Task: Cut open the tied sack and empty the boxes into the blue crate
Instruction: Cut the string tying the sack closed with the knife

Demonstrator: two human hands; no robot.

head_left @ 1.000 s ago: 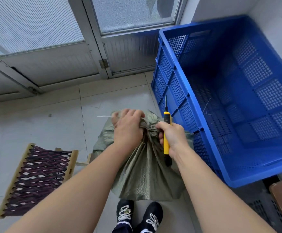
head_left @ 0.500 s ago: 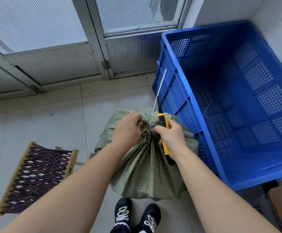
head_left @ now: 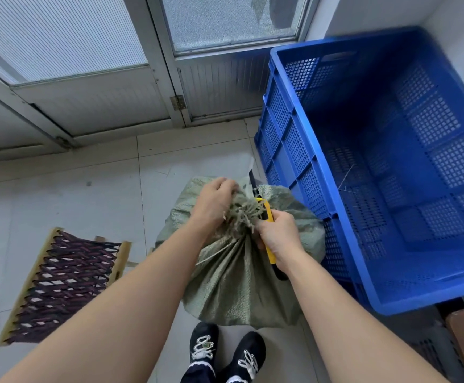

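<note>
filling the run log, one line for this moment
step: cutting sack tie | left hand: gripping sack neck | right hand: utility knife at knot | blue crate: no boxes

Both bare forearms reach forward, hands close together. The left hand [head_left: 215,203] is clenched, knuckles up. The right hand [head_left: 278,236] is fisted, thumb side forward.
</note>
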